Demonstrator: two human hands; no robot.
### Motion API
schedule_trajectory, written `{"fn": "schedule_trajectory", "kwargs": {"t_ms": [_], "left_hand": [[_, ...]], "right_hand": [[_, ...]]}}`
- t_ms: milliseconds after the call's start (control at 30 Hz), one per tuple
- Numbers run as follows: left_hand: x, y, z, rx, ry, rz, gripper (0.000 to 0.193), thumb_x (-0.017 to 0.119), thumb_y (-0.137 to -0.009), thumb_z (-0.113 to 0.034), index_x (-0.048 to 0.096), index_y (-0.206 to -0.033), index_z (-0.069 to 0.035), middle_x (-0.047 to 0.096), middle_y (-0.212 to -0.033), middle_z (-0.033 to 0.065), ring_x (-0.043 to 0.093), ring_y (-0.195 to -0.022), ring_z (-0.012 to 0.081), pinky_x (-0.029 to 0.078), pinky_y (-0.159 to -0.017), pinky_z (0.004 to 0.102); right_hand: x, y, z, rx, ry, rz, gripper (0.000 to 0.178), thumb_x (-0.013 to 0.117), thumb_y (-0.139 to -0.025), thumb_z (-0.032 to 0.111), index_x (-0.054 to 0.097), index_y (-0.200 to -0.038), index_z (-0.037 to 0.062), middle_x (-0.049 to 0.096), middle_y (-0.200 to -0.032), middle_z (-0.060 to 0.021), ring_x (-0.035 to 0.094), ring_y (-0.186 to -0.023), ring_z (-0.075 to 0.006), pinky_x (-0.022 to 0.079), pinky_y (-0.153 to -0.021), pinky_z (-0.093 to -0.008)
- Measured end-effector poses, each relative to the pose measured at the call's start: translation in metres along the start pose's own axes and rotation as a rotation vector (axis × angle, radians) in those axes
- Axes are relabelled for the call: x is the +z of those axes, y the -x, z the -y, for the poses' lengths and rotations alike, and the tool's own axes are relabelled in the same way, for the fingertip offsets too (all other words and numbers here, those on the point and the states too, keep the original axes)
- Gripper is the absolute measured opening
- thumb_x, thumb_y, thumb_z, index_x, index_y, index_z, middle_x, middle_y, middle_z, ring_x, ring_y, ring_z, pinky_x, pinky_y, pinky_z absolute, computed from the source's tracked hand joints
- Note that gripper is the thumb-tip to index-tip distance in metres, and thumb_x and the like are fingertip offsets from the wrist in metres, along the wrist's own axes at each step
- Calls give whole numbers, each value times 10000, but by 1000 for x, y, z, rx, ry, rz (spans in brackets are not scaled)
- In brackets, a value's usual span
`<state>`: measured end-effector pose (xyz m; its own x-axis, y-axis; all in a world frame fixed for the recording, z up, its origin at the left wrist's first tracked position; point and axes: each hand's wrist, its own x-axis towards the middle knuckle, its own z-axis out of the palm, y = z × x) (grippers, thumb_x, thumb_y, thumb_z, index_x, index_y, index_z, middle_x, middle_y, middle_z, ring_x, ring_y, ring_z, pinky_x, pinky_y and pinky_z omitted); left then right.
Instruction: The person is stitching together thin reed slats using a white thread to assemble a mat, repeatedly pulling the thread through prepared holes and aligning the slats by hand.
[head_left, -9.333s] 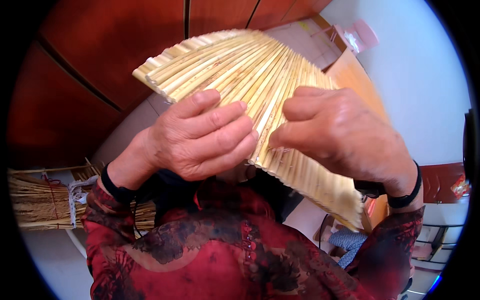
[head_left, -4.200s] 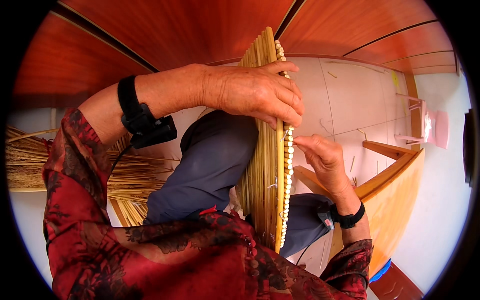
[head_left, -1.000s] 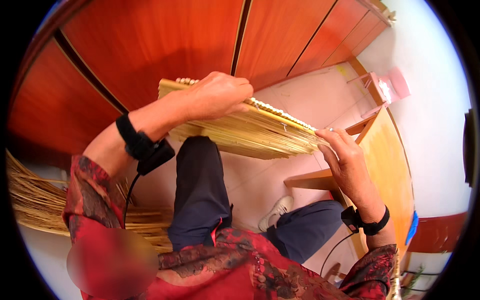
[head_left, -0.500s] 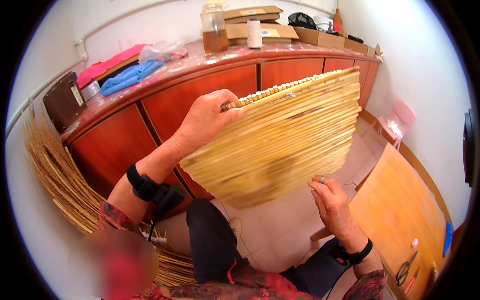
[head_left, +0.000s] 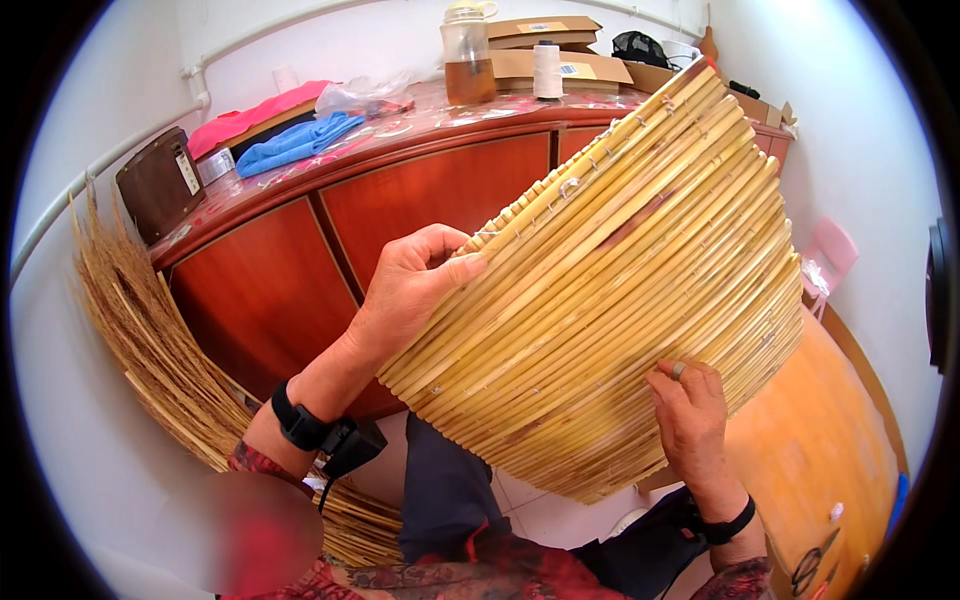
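A mat of yellow plant stalks (head_left: pixel 600 290), stitched side by side with pale thread, is held up at a slant in front of me. My left hand (head_left: pixel 412 280) is closed on its upper left edge, thumb on the near face. In front of the lower right part of the mat is my right hand (head_left: pixel 692 415), a ring on one finger. Its thumb and fingertips are pinched together close to the stalks. Whatever that pinch holds is too small to make out, and I cannot tell whether the fingertips touch the mat.
A red cabinet (head_left: pixel 250 290) runs behind, bearing a bottle of brown liquid (head_left: pixel 469 80), a thread spool (head_left: pixel 547 75) and a blue cloth (head_left: pixel 300 143). Long dry stalks (head_left: pixel 150 320) lean at left. On the right, scissors (head_left: pixel 808 568) lie on a wooden table (head_left: pixel 835 430) near a pink chair (head_left: pixel 830 250).
The mat has swung up at its right end and now faces me more squarely, its blur gone. My right hand, earlier below its lower edge, is now in front of it.
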<state>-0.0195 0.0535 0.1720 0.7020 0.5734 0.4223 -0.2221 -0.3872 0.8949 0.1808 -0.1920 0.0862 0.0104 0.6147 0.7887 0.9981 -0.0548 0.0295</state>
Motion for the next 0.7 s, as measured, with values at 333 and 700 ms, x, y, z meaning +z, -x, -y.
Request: {"fn": "schedule_trajectory", "kwargs": {"t_ms": [333, 700], "left_hand": [[1, 21, 20, -55, -29, -74, 166, 644, -865, -105, 620, -970, 20, 619, -836, 6, 551, -738, 40, 461, -652, 196], [-1, 57, 31, -61, -22, -156, 131, 669, -858, -98, 605, -907, 5, 566, -754, -38, 486, -687, 16, 412, -598, 179]], "right_hand": [[19, -40, 24, -138, -208, -81, 212, 659, -713, 54, 610, -920, 52, 567, -807, -66, 546, -692, -234, 449, -614, -335], [82, -119, 77, -457, -224, -256, 144, 579, -723, 142, 563, -828, 45, 461, -698, -35, 510, -647, -186, 403, -560, -306]]}}
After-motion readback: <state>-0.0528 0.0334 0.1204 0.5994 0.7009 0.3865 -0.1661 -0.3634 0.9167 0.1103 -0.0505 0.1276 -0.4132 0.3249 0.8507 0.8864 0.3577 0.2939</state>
